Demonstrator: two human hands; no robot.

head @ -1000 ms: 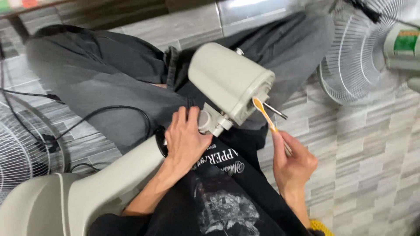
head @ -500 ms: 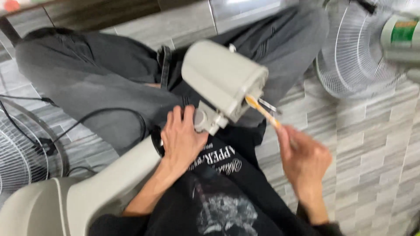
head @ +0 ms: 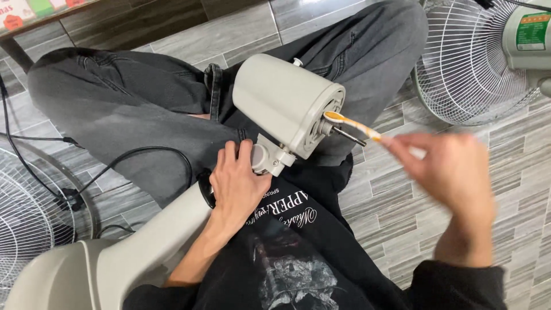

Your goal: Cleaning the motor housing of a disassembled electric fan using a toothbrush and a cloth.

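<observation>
— On my lap, where is the fan motor housing [head: 284, 103]?
— Resting across my thighs, shaft end toward my right hand [head: 453, 172].
— Fingers?
— Right fingers clamped on the toothbrush [head: 351, 123], head at the housing face. Left hand [head: 235, 186] grips the neck joint [head: 268, 159] below the housing.

I see my left hand [head: 236, 186] laid palm down with fingers pointing forward and forearm bare, while my right hand [head: 453, 172], motion-blurred and raised to the right, pinches closed, its wrist emerging from a black sleeve.
</observation>
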